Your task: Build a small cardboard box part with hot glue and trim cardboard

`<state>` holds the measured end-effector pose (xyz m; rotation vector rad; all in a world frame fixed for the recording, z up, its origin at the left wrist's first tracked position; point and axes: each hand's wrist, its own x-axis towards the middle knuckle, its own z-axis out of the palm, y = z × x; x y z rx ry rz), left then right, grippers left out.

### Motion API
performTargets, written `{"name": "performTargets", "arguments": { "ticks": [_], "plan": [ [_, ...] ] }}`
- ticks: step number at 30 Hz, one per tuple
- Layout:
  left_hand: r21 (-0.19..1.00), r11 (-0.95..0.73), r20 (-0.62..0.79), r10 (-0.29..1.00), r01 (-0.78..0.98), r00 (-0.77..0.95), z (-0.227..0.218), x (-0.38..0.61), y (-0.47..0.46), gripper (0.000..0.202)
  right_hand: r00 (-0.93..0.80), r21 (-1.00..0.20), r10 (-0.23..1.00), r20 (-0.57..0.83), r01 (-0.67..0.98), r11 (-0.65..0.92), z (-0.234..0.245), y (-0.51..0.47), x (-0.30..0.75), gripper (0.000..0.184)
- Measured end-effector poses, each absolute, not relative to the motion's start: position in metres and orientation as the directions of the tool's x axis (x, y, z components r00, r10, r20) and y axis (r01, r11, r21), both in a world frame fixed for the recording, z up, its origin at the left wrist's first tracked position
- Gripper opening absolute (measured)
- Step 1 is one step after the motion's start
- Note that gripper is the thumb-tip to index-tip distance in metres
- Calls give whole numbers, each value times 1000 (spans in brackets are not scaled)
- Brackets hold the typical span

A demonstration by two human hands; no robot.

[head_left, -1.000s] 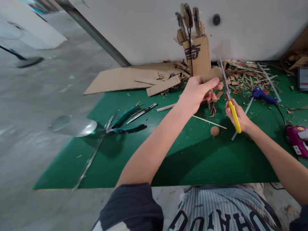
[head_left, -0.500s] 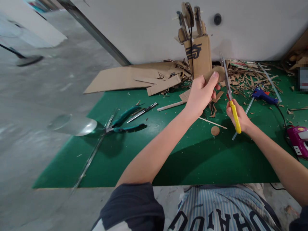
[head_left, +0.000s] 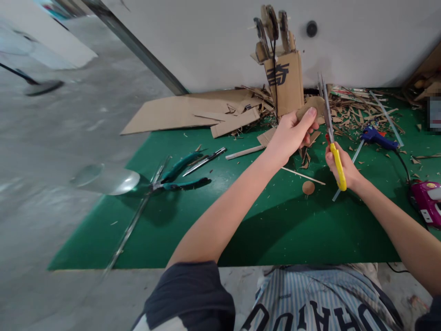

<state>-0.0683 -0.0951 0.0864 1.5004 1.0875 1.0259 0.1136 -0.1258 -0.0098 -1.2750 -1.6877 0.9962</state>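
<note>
Between the thumb and fingers of my left hand [head_left: 292,133] is a rounded piece of cardboard [head_left: 314,108], held up over the table. My right hand [head_left: 341,165] grips yellow-handled scissors [head_left: 336,158], their blades pointing up and away from me. The blades stand slightly parted at the right edge of the cardboard piece; whether they bite into it I cannot tell. Below my hands, a small cardboard disc [head_left: 308,187] lies flat on the green table [head_left: 275,239], close to a thin wooden stick [head_left: 303,175].
A cardboard structure [head_left: 287,82] with wheel-like discs stands against the wall, cardboard scraps [head_left: 354,108] heaped around it. Teal-handled pliers [head_left: 186,185], a utility knife [head_left: 205,162] and a clear cup [head_left: 106,179] are on the left. A blue glue gun [head_left: 379,138] lies right, near a magenta device [head_left: 427,202].
Both hands have shifted slightly to the right with the cardboard and scissors. The scissor blades look a little further apart than before.
</note>
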Motion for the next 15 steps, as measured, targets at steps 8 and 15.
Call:
{"name": "performTargets", "arguments": {
  "ticks": [8,15],
  "plan": [
    [993,-59,28,958,100,285,91,-71,-95,39,-194,-856,973,125,475,204,-3,-124,113,66],
    [991,-74,40,956,108,291,93,-77,-92,40,-201,-802,966,163,543,249,0,-125,116,58]
  ]
}}
